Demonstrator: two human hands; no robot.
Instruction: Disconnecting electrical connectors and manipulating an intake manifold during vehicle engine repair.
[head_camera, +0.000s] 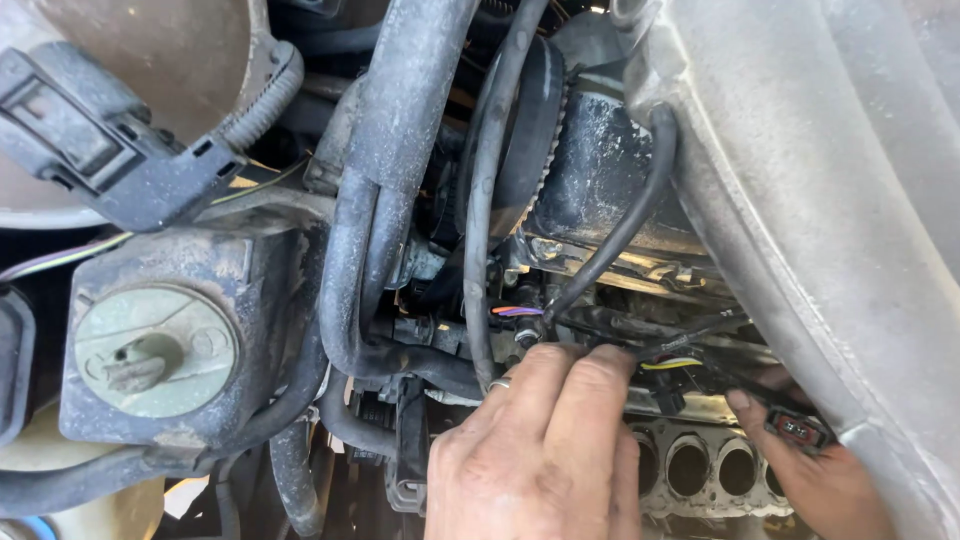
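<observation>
Head view, looking down into a dusty engine bay. Left hand (545, 455) low in the centre, back of the hand up, fingers (590, 380) extended close together and pressed against a bundle of thin black wires (655, 350) with a yellow strand showing; fingertips hidden among the wiring, so grip cannot be told. Right hand (815, 470) at the lower right, partly tucked under a large grey intake duct (800, 180), thumb and fingers pinched on a small black electrical connector (797, 428) with a reddish face. Connector just beside the wire bundle, above a row of round open ports (700, 465) in a pale metal surface. Thick black rubber hoses (385, 200) running down the middle, a thinner black cable (482, 220) beside them. At left, a grimy black reservoir with a pale green round cap (155, 350). Above it, a large black plastic plug (100, 145) hanging loose.
</observation>
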